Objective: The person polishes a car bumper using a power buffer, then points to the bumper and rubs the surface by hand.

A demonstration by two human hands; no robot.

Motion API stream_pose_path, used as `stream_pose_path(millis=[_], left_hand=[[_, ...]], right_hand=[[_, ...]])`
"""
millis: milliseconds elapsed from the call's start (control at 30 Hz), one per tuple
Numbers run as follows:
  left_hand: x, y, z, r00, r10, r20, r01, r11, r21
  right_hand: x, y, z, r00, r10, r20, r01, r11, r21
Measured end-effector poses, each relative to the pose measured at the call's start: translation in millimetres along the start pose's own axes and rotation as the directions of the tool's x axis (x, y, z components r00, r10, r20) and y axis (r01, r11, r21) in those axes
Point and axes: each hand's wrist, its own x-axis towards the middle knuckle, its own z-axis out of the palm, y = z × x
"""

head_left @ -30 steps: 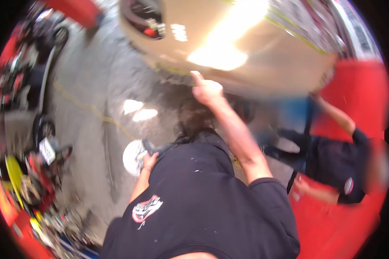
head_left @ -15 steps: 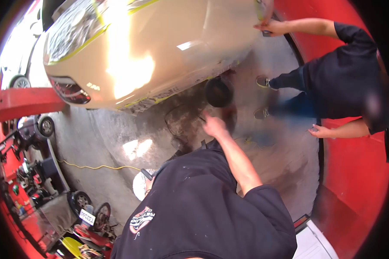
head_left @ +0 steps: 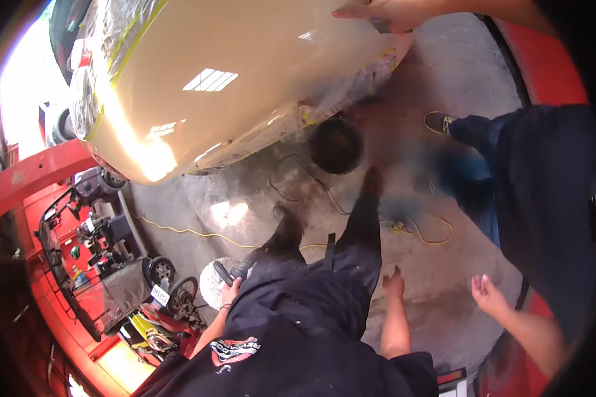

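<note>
Left hand [head_left: 231, 291]: fingers clamped on polisher [head_left: 210, 284]; right hand [head_left: 394, 286] low, finger gap can't tell; yellow cord [head_left: 198, 231] near legs [head_left: 361, 248], possible trip if snagged

Pretty clearly an auto body shop: there's a glossy beige car body [head_left: 258, 53] at 11 o'clock, edged with crinkled clear plastic film [head_left: 120, 30] and yellow-green tape [head_left: 134, 47]. Plus a round white fuzzy-looking polishing pad [head_left: 210, 284] and red-and-yellow motorbike [head_left: 172, 322] between 7 and 8, red metal beam [head_left: 40, 171] near 9, stained grey concrete floor [head_left: 179, 206].
</note>
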Motion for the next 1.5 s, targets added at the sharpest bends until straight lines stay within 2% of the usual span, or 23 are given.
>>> stream_pose_path(millis=[33,100,133,233,267,333,433,567,600,667,733,767,833,900,933,1000,1067,1100,1167,1200,1267,1400,1500], left_hand=[[-8,4,6,1.0,-0.016,-0.026,0.016,1.0,0.017],[-17,1,19,0.998,-0.015,-0.057,0.011,0.997,-0.078],[-24,7,22,0.996,-0.062,-0.069,0.06,0.998,-0.034],[-36,14,31,0.996,-0.086,-0.035,0.082,0.992,-0.092],[-30,-5,33,0.997,-0.074,-0.026,0.07,0.988,-0.135],[-47,6,43,0.995,-0.043,-0.089,0.036,0.996,-0.082],[-67,21,55,0.989,-0.004,-0.148,-0.003,0.999,-0.049],[-75,6,64,0.986,-0.025,-0.166,0.003,0.991,-0.134],[-81,11,65,0.986,-0.07,-0.152,0.039,0.98,-0.196],[-89,16,67,0.986,-0.088,-0.142,0.062,0.982,-0.177],[-91,16,63,0.984,-0.139,-0.116,0.127,0.987,-0.101],[-87,5,62,0.985,-0.136,-0.104,0.127,0.988,-0.088],[-83,-6,61,0.983,-0.128,-0.132,0.125,0.992,-0.033],[-95,17,51,0.986,-0.142,-0.083,0.139,0.989,-0.042],[-94,24,48,0.986,-0.149,-0.078,0.147,0.989,-0.031],[-85,12,32,0.986,-0.158,-0.048,0.159,0.987,0.026],[-87,13,26,0.991,-0.113,-0.067,0.115,0.993,0.027],[-90,17,22,0.993,-0.09,-0.073,0.092,0.996,0.017],[-90,22,11,0.994,-0.089,-0.068,0.093,0.993,0.07],[-89,22,8,0.995,-0.086,-0.046,0.089,0.994,0.068],[-94,23,6,0.998,-0.056,-0.028,0.057,0.998,0.028],[-96,22,8,0.998,-0.031,-0.046,0.031,1.0,0.0],[-95,11,11,0.996,-0.04,-0.079,0.036,0.998,-0.051]], right_hand=[[-5,20,7,1.0,-0.001,0.015,0.001,1.0,-0.009],[-8,34,6,0.998,0.028,0.058,-0.027,0.999,-0.032],[-12,33,4,0.994,0.056,0.092,-0.051,0.997,-0.053],[-3,31,5,0.992,0.047,0.119,-0.033,0.993,-0.116],[1,23,-1,0.993,0.037,0.111,-0.023,0.993,-0.119],[10,5,-17,0.988,0.046,0.145,-0.033,0.995,-0.092],[97,61,34,0.998,0.029,0.051,-0.026,0.998,-0.057],[89,-73,-87,0.995,-0.069,-0.073,0.068,0.998,-0.012],[86,-109,-115,0.991,-0.08,-0.105,0.082,0.997,0.01],[86,-185,-160,0.954,-0.221,-0.204,0.238,0.969,0.067],[79,-261,-199,0.865,-0.401,-0.302,0.451,0.885,0.119],[73,-298,-216,0.787,-0.499,-0.362,0.574,0.808,0.133],[59,-367,-246,0.519,-0.671,-0.53,0.818,0.569,0.08],[34,-433,-274,0.215,-0.721,-0.659,0.943,0.328,-0.051],[19,-465,-289,0.25,-0.73,-0.636,0.946,0.324,0.001],[-18,-514,-330,0.553,-0.748,-0.367,0.83,0.459,0.317],[-32,-546,-354,0.501,-0.73,-0.465,0.865,0.406,0.294],[-37,-560,-364,0.506,-0.722,-0.472,0.862,0.402,0.309],[-42,-582,-381,0.52,-0.636,-0.57,0.847,0.47,0.248],[-44,-592,-390,0.522,-0.635,-0.57,0.847,0.465,0.258],[-44,-609,-406,0.591,-0.613,-0.524,0.797,0.543,0.263],[-34,-632,-394,0.552,-0.588,-0.591,0.821,0.509,0.26],[-52,-644,-387,0.59,-0.566,-0.576,0.779,0.585,0.225]])
